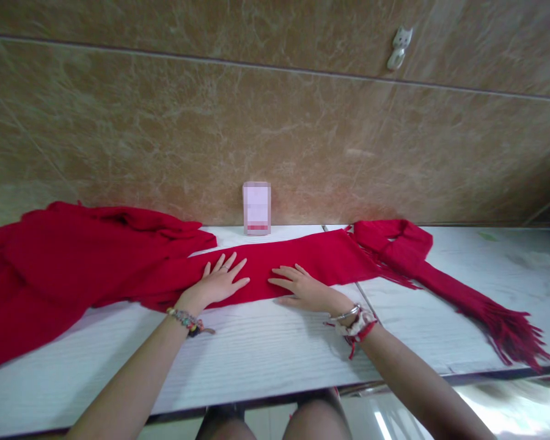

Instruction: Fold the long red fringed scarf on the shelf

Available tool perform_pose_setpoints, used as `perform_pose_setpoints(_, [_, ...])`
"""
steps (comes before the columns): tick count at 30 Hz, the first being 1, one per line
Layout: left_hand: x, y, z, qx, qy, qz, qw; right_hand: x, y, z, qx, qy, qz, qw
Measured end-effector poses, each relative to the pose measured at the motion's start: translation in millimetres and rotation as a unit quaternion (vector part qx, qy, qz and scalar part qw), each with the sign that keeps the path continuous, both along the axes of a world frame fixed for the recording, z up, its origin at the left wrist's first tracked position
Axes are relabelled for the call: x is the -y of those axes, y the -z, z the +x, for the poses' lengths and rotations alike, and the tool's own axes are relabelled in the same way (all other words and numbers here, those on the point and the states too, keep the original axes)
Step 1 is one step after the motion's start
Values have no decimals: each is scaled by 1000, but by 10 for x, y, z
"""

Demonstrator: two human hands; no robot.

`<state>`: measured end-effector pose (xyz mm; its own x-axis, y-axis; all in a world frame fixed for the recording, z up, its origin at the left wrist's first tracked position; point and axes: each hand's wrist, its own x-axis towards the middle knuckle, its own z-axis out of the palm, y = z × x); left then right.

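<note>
A long red scarf (311,253) lies stretched flat across the white table, its fringe at the right end. My left hand (217,281) rests on it with fingers spread. To the right, my right hand (305,288) lies on the lower part of the same scarf, palm down and fingers extended. Neither hand grasps anything. A heap of red cloth (87,256) spreads over the left side and meets the scarf's left end. Another red fringed scarf (449,287) lies looped at the right, its tassels near the front edge.
A phone-like object (257,208), blurred out, leans upright against the brown marbled tile wall (187,134). A white cat-shaped hook (399,47) is fixed higher on the wall. The white table (266,348) has its front edge just above my knees.
</note>
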<state>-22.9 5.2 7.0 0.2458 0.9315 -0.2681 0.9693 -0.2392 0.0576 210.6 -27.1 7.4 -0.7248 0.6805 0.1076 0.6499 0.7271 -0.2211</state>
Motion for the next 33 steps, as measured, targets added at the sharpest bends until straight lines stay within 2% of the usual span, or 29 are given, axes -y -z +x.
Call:
perform_pose_setpoints(3, [13, -37, 5, -1, 7, 10, 1000, -3, -8, 16, 13, -1, -9, 1000])
perform_pose_setpoints(5, [-1, -70, -28, -9, 13, 43, 999, -18, -1, 32, 16, -4, -8, 1000])
perform_pose_setpoints(10, [-125, -115, -252, -30, -58, 169, 983, -51, 37, 52, 4, -13, 7, 1000])
perform_pose_setpoints(13, [-223, -161, -375, -10, -55, 187, 981, -50, 45, 52, 0, -13, 10, 1000])
perform_pose_setpoints(16, [-329, -264, -422, 7, -22, 168, 986, -41, 36, 51, 2, -10, 6, 1000])
perform_pose_setpoints(19, [-451, -386, -418, 16, 13, 115, 993, -36, 24, 51, 7, -7, 0, 1000])
perform_pose_setpoints(24, [-603, -508, -362, -7, 59, 64, 996, -32, 21, 46, 8, -4, -3, 1000])
perform_pose_setpoints(30, [-476, -578, -290, -32, 88, 52, 994, -20, 25, 42, 6, -3, -1, 1000])
perform_pose_setpoints(33, [-356, -541, -311, -20, 116, 16, 993, -17, 27, 42, 6, -2, 2, 1000])
